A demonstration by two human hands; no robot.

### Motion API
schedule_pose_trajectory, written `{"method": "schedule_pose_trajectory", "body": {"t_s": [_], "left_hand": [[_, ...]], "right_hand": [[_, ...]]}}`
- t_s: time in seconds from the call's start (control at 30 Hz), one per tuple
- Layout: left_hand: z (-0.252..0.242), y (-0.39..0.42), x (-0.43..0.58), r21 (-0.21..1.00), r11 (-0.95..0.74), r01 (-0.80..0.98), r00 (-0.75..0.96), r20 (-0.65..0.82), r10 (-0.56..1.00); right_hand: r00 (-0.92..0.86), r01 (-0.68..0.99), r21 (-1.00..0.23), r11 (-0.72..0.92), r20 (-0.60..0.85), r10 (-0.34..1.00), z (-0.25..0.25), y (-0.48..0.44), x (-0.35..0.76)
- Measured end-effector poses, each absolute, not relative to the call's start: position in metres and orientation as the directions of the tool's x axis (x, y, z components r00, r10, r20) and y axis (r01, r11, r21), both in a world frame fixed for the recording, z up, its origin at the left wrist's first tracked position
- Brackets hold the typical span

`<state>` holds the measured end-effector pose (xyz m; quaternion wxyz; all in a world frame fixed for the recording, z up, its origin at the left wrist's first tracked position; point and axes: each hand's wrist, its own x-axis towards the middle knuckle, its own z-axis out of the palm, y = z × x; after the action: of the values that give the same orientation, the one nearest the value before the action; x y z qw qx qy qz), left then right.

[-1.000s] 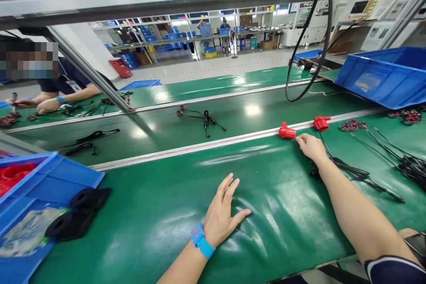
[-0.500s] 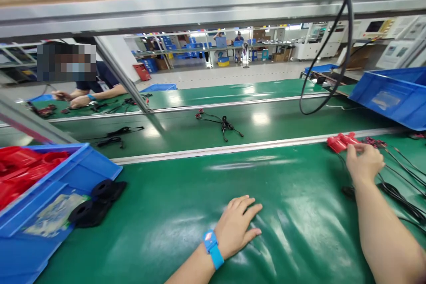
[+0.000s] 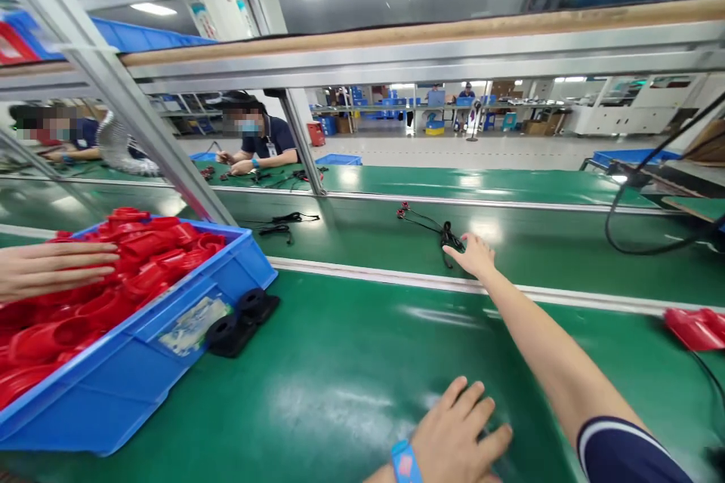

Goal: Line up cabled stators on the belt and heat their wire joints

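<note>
My right hand (image 3: pixel 477 256) reaches across the white rail to a bundled black cable (image 3: pixel 447 235) on the middle strip. Its thumb and fingers are apart at the near side of the bundle; whether they touch it is hard to tell. Thin leads run from that bundle to small red-and-black ends (image 3: pixel 402 210). My left hand (image 3: pixel 456 430), with a blue wrist strap, is spread with nothing in it, low over the green mat (image 3: pixel 317 392). A red plastic part (image 3: pixel 696 327) lies at the right edge, a black wire beside it.
A blue bin (image 3: pixel 136 362) of red plastic parts (image 3: pixel 150 256) stands at left, with another person's hand (image 3: pixel 57 270) over it. Black moulded pieces (image 3: pixel 242 323) lie against the bin. A metal post (image 3: pixel 130 90) and shelf beam (image 3: pixel 396 64) frame the bench. Co-workers sit beyond.
My right hand has left the red part at the right and moved to the cable bundle. The view has swung left, and another person's hand has appeared over the red parts.
</note>
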<state>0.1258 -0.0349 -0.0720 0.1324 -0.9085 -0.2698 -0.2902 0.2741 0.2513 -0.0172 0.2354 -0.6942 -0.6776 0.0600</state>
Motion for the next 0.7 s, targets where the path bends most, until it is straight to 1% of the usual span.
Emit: {"method": "schedule_pose_trajectory", "body": {"t_s": [0.07,0.1,0.17,0.27,0.33,0.47,0.53,0.7], "left_hand": [[-0.080,-0.028,0.129,-0.172,-0.779,0.603,0.627,0.706,0.329],[-0.084,-0.025,0.131,-0.200,-0.759,0.620,0.616,0.723,0.313],[-0.087,-0.022,0.134,-0.225,-0.737,0.638,0.628,0.706,0.328],[-0.083,-0.025,0.137,-0.200,-0.731,0.653,0.623,0.691,0.367],[-0.075,-0.030,0.136,-0.170,-0.733,0.658,0.610,0.691,0.388],[-0.064,-0.036,0.129,-0.160,-0.794,0.586,0.716,0.560,0.416],[-0.064,-0.035,0.126,-0.149,-0.814,0.562,0.740,0.530,0.414],[-0.065,-0.032,0.123,-0.109,-0.834,0.541,0.764,0.478,0.433]], "right_hand": [[0.148,0.894,-0.445,-0.046,0.198,0.969,-0.019,0.270,0.256],[0.169,0.884,-0.462,-0.069,0.179,0.969,-0.020,0.276,0.251],[0.184,0.863,-0.496,-0.091,0.142,0.973,-0.022,0.284,0.248],[0.187,0.812,-0.575,-0.101,0.092,0.978,-0.025,0.287,0.256],[0.199,0.748,-0.653,-0.121,0.047,0.979,-0.025,0.286,0.265],[0.209,0.542,-0.818,-0.193,-0.091,0.974,-0.019,0.274,0.277],[0.186,0.428,-0.878,-0.214,-0.146,0.972,-0.015,0.261,0.280],[0.117,0.183,-0.950,-0.254,-0.236,0.965,-0.008,0.210,0.299]]}}
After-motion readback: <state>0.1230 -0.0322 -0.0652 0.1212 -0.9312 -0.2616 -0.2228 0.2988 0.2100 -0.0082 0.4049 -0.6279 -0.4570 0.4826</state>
